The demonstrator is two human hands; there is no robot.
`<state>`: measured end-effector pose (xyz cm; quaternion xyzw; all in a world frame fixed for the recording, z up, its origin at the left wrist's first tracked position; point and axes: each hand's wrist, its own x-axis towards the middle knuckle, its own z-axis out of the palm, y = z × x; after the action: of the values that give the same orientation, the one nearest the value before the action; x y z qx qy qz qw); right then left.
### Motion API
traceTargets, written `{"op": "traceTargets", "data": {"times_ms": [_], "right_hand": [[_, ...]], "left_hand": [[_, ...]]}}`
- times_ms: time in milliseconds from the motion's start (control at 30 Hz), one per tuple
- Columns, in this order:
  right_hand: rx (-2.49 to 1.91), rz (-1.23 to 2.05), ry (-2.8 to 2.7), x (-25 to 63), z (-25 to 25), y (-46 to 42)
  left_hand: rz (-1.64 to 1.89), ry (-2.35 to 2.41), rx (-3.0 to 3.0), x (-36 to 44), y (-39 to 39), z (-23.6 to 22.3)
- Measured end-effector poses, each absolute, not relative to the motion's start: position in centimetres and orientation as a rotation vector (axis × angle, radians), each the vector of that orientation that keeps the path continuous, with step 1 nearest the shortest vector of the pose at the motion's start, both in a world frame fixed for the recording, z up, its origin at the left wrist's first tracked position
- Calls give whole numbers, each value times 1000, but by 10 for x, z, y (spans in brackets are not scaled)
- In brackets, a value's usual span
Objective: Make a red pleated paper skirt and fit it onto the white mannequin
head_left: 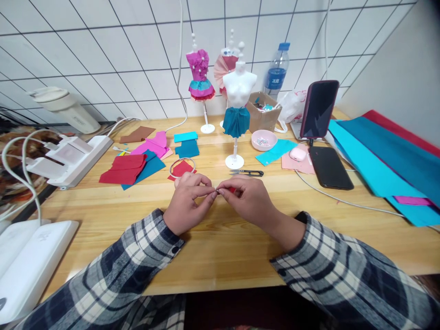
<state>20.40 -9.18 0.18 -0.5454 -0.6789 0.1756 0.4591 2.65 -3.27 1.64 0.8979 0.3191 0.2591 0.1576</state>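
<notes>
My left hand [190,201] and my right hand [249,199] meet fingertip to fingertip above the table. Both pinch a small piece of red crepe paper [232,189], mostly hidden by the fingers. Just beyond my right hand lies a pair of black thread snips [250,173]. A ring of tape [190,159] rests on a red paper square [182,170] behind my left hand. Straight ahead stands a white mini dress form [239,85] wearing a teal pleated paper skirt [236,121]. Its upper body is bare.
Paper pieces [123,168] lie at left, near a power strip [82,160]. Two dressed forms, one in magenta [198,66], stand behind. A pink bowl [264,140] of beads, a cardboard box [263,114], a propped phone [319,110], a black phone [330,167] and large sheets [388,156] occupy the right.
</notes>
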Motion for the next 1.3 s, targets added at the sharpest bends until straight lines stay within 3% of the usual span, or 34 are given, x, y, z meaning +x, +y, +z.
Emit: {"op": "traceTargets", "data": {"times_ms": [200,467,600,867,933,1067,1200,1300], "right_hand": [[-1362,530,-1581,203,1,-91],[-1065,1220,-939,212,20,-90],[-989,873,-862,233,46,-92],[-1078,-485,-971,309,96,-30],[-1273,-526,-1118,332,94,2],[-1707,-299,-1338,363,80,38],[-1468,-482,-1097,329,61,0],[-1263,-253,-1385,272,42,-57]], "left_hand": [[733,861,2604,28,-34,18],[749,708,2595,25,-34,18],[776,669,2597,24,-35,18],[782,603,2611,24,-39,13],[783,594,2618,23,-39,12],[809,588,2652,20,-36,12],[865,578,2679,19,-33,11],[927,564,2687,20,-34,11]]}}
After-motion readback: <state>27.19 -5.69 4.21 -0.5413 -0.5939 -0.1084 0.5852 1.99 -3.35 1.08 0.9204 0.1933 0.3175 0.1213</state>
